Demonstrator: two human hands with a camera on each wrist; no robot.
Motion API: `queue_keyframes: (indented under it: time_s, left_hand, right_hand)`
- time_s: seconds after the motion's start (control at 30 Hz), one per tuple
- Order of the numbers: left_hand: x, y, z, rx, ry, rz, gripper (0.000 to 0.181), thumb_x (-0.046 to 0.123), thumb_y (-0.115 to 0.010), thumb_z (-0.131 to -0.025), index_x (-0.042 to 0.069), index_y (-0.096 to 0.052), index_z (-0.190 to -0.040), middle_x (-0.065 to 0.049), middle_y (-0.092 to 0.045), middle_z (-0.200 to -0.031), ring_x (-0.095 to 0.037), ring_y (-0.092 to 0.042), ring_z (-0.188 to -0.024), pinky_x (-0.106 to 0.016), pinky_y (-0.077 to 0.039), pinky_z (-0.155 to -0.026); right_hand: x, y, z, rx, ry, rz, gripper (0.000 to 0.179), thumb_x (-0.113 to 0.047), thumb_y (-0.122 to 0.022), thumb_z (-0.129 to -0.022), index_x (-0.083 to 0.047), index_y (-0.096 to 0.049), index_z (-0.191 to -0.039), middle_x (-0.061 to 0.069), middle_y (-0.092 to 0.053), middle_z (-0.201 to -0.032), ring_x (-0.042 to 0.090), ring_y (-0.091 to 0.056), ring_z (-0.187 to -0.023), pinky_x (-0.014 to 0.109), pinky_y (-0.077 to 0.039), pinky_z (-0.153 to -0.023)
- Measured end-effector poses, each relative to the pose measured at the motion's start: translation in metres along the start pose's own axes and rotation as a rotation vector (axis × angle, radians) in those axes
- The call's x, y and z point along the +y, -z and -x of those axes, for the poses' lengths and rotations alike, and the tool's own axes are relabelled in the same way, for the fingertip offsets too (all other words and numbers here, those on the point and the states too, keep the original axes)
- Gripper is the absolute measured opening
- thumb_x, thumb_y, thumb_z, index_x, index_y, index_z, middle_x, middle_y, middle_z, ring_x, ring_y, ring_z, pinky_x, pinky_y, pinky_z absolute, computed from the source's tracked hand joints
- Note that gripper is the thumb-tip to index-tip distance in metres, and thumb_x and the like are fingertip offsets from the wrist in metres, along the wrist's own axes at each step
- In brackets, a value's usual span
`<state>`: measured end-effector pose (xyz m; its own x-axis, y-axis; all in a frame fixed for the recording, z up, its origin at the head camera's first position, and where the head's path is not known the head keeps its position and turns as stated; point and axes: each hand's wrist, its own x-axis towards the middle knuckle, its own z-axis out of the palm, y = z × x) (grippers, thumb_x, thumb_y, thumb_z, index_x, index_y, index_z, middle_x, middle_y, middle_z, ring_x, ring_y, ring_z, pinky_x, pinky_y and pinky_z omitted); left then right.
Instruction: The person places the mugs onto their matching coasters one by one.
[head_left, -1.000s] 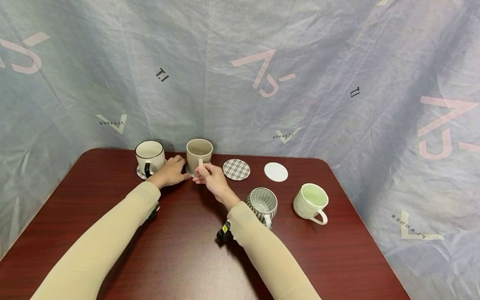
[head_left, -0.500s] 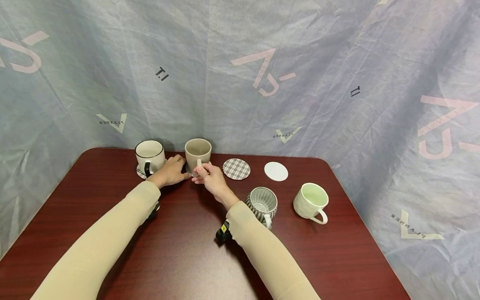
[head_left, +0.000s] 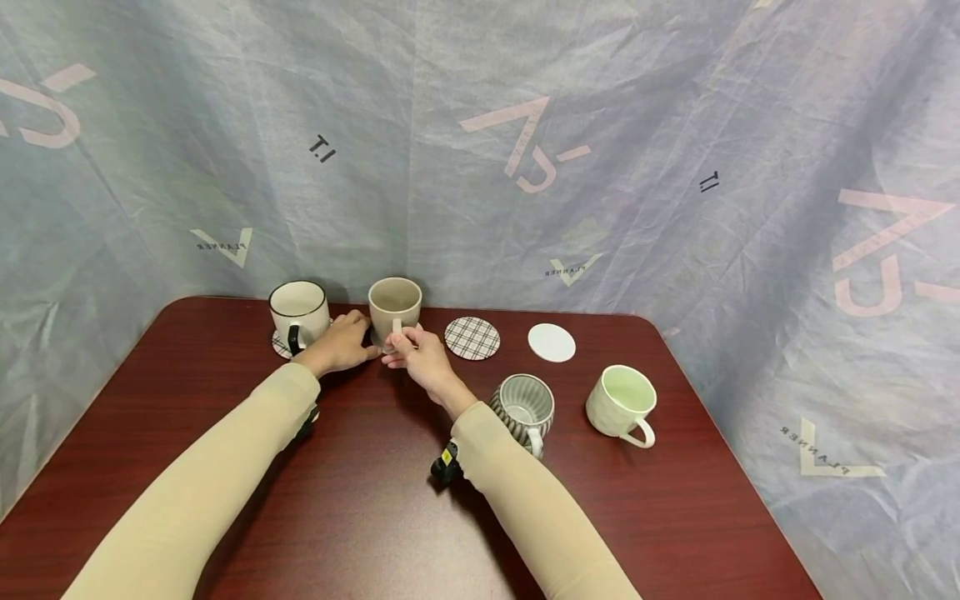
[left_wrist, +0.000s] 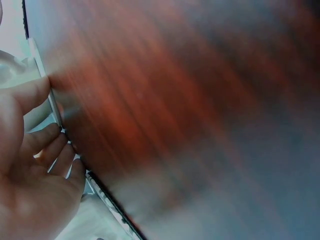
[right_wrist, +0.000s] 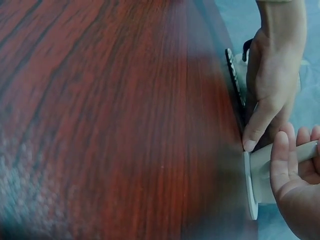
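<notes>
At the back of the table stands a beige mug (head_left: 390,307), upright on a white coaster (right_wrist: 248,186). My right hand (head_left: 426,360) pinches its handle (head_left: 397,326) between thumb and fingers. To the mug's left, my left hand (head_left: 341,343) rests on the table with its fingers fairly straight. In the left wrist view the left thumb (left_wrist: 37,92) touches the coaster's edge, and the other fingertips meet the tabletop. A white mug (head_left: 298,308) with a black rim and black handle stands on a checked coaster (head_left: 281,343), just left of the left hand.
Right of the beige mug lie a plaid round coaster (head_left: 472,338) and a white round coaster (head_left: 552,342). A grey ribbed mug (head_left: 525,404) stands partly behind the right sleeve. Farther right is a pale green mug (head_left: 618,404). A printed curtain (head_left: 480,208) hangs behind the table.
The beige mug has shifted slightly left with my right hand on its handle. My left hand has stayed in place.
</notes>
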<state>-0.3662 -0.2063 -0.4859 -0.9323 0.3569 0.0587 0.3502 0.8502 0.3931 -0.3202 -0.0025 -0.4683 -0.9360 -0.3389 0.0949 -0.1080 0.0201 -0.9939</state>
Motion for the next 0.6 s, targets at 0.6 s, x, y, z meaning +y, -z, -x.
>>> queue_keyframes:
  time_s: [0.6]
  left_hand:
    - [-0.0014, -0.0012, -0.0011, 0.007, -0.005, -0.005, 0.070, 0.035, -0.070, -0.099, -0.014, -0.052, -0.145, -0.033, -0.051, -0.141, -0.052, -0.047, -0.131, -0.063, -0.037, -0.114]
  right_hand:
    - [-0.0008, -0.0030, -0.0032, -0.024, -0.028, -0.013, 0.030, -0.013, -0.055, -0.112, 0.015, -0.067, -0.114, 0.035, -0.070, -0.116, 0.034, -0.076, -0.095, 0.035, -0.064, -0.084]
